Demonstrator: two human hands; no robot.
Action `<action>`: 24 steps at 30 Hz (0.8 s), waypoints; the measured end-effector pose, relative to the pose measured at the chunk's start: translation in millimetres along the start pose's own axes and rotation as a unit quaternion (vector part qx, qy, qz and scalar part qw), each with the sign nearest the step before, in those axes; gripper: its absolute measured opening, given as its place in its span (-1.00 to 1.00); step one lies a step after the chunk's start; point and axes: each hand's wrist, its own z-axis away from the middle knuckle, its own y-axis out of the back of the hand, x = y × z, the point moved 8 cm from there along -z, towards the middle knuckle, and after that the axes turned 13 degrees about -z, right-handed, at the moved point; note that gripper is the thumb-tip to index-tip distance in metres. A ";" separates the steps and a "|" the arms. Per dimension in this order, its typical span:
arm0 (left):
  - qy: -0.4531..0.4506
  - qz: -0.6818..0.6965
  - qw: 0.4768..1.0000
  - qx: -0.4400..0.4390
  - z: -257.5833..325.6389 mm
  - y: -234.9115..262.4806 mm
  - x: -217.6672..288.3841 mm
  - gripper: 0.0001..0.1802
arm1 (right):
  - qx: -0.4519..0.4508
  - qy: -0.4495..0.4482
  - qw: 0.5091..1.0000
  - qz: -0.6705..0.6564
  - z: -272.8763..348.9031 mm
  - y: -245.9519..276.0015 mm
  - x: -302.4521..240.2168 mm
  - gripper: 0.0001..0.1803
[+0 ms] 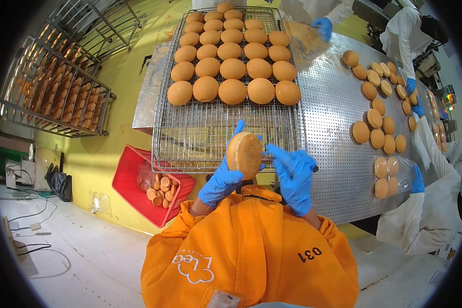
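Observation:
In front of my chest, a round golden-brown sandwich cake point(244, 155) stands on edge in my gloved left hand point(219, 180), with a pale seam along its side. My gloved right hand point(295, 179) is just right of the cake, apart from it. Its fingers are curled, and a blurred blue shape points from it toward the cake. A small dark tip shows by its knuckles; whatever it grips is hidden. Beyond my hands, rows of round brown cakes point(233, 68) lie on a wire rack point(190, 128), whose near part is bare mesh.
At right stands a perforated metal table point(326, 154) with scattered cakes point(361, 132) and a clear-wrapped pack point(386, 177). Co-workers' blue-gloved hands point(322, 28) reach in from the far side and right. A red crate point(133, 179) with cakes sits left; a loaded trolley point(61, 92) stands beyond.

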 end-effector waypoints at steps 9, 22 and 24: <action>0.092 -0.075 0.993 -0.023 12.3 0.3 19.1 0.15 | -0.006 0.051 0.994 0.098 7.1 3.9 -1.4 -0.74; 0.083 -0.161 0.981 -0.067 15.4 5.4 24.8 0.13 | -0.058 -0.025 0.994 0.089 3.4 5.8 27.5 -0.81; 0.091 -0.159 0.981 -0.064 14.6 0.3 28.2 0.13 | -0.045 -0.002 0.994 0.095 5.6 9.2 21.4 -0.80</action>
